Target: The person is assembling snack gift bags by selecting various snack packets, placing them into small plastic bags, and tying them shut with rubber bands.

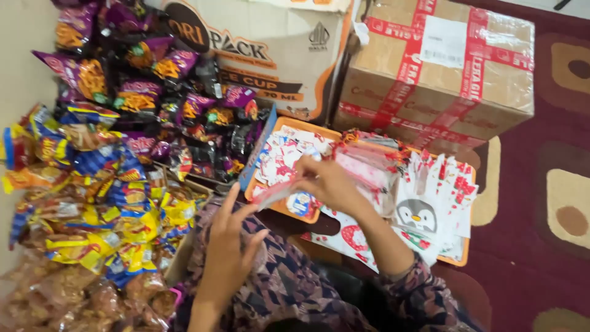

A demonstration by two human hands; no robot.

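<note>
My right hand [326, 181] is closed on a small red-and-white patterned plastic bag [276, 192], holding it over the left part of an orange tray [294, 125]. My left hand [228, 246] is just below and left of it, fingers spread and holding nothing, its fingertips close to the bag's lower end. Whether they touch the bag is unclear. The tray carries several more patterned bags [284, 154], and a stack with a penguin print [416, 214] lies on its right side. My patterned sleeves and lap fill the bottom of the view.
Heaps of snack packets lie at the left: purple ones [141, 92] farther away, blue-and-yellow ones [123, 209] nearer. Two cardboard boxes stand beyond the tray, a printed one [276, 49] and a red-taped one [442, 67]. A dark red patterned carpet [541, 184] lies at the right.
</note>
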